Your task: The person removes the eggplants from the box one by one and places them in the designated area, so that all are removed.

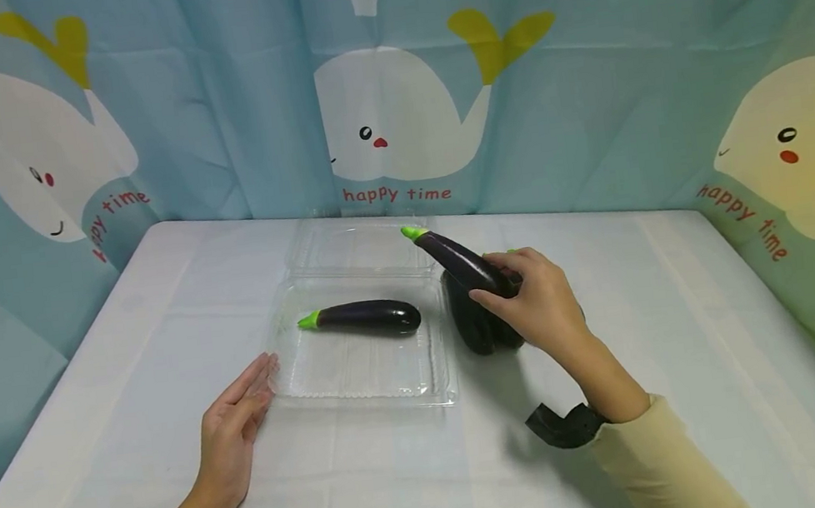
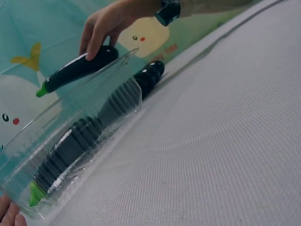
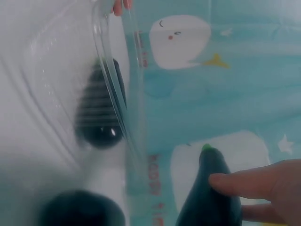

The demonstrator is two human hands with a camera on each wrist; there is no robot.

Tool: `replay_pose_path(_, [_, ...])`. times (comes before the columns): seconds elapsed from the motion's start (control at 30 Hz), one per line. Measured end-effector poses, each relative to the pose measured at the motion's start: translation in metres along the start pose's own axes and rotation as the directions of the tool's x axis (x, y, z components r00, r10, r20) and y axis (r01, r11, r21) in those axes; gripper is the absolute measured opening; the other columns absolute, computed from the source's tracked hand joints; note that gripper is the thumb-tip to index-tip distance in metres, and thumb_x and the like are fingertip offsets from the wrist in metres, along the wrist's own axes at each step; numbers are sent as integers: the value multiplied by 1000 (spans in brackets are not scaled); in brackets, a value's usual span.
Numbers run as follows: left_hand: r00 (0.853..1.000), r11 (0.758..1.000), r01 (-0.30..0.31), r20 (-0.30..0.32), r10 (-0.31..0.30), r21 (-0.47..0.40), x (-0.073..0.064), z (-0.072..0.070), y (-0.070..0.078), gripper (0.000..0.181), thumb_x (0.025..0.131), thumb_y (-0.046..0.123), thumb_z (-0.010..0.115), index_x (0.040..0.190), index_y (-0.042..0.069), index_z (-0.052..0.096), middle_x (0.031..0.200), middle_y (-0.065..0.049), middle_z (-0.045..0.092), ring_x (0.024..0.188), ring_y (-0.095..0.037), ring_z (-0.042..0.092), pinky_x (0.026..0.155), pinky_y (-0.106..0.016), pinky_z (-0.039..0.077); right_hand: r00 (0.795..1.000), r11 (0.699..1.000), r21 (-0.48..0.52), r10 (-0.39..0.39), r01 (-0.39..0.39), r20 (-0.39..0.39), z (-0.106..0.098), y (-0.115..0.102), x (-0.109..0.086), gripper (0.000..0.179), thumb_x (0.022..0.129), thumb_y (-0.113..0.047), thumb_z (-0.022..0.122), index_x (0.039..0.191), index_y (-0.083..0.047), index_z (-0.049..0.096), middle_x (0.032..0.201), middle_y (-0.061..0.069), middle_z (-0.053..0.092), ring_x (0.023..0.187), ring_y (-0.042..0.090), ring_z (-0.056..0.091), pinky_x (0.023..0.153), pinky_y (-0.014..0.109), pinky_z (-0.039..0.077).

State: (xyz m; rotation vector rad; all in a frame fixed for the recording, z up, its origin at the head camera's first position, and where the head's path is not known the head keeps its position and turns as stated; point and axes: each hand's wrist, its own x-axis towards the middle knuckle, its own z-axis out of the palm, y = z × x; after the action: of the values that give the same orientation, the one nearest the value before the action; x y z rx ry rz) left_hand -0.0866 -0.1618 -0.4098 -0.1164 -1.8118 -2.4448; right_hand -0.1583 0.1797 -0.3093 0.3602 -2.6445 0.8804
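My right hand (image 1: pixel 540 302) grips a dark purple eggplant (image 1: pixel 463 260) by its thick end, raised and tilted with the green stem pointing up and left. Below that hand, more eggplants (image 1: pixel 474 322) lie together on the table, partly hidden by it. A clear plastic clamshell box (image 1: pixel 361 376) sits to the left with its lid laid back. Inside it rests one eggplant (image 1: pixel 369 317), stem to the left. My left hand (image 1: pixel 234 420) touches the box's left edge with its fingers extended. The right wrist view shows my thumb and fingers around the held eggplant (image 3: pixel 211 193).
A white cloth (image 1: pixel 374 492) covers the table. Behind and beside it hangs a blue-green curtain (image 1: pixel 249 121) printed with whales. The box's transparent lid (image 1: pixel 361 247) lies toward the back of the table. A black band (image 1: pixel 566 427) circles my right wrist.
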Motion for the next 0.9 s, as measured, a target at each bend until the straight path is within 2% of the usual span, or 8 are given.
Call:
replay_pose_path(0.13, [1000, 1000, 5, 6, -5, -3, 0, 0, -1, 44, 93, -2, 43, 133, -16, 33, 132, -5, 49, 122, -8, 43, 96, -19, 36, 999, 1000, -14, 19, -20, -32, -9, 9, 0, 42, 75, -14, 76, 111, 2, 64, 103, 18, 60, 88, 28, 56, 71, 42, 48])
replay_pose_path(0.27, [1000, 1000, 4, 9, -4, -2, -1, 0, -1, 43, 93, -3, 43, 133, -16, 33, 133, -6, 48, 122, -8, 43, 96, -19, 36, 997, 999, -26, 37, -39, -64, -16, 17, -2, 41, 74, -14, 77, 109, 3, 64, 99, 18, 61, 87, 29, 56, 68, 40, 47])
replay_pose_path(0.4, [1000, 1000, -4, 8, 4, -3, -1, 0, -1, 43, 92, -3, 42, 133, -16, 33, 134, -9, 46, 122, -9, 43, 96, -19, 36, 997, 998, -37, 50, -52, -66, -23, 22, -2, 42, 75, -17, 76, 111, 3, 64, 100, 19, 61, 89, 31, 56, 68, 42, 47])
replay_pose_path(0.57, [1000, 1000, -6, 13, 6, -3, -1, 0, -1, 43, 92, -3, 42, 133, -16, 33, 134, -7, 47, 122, -8, 43, 96, -20, 36, 992, 993, -45, 108, -111, -70, -32, 30, -4, 44, 77, -19, 75, 113, 4, 62, 104, 21, 60, 92, 34, 57, 72, 46, 47])
replay_pose_path(0.9, [1000, 1000, -16, 12, 16, 3, 0, -2, -1, 43, 93, -3, 42, 133, -16, 33, 133, -7, 47, 122, -9, 43, 96, -20, 36, 978, 976, -73, 200, -204, -66, -46, 53, -7, 51, 82, -29, 69, 118, 6, 58, 104, 25, 59, 96, 38, 54, 67, 43, 44])
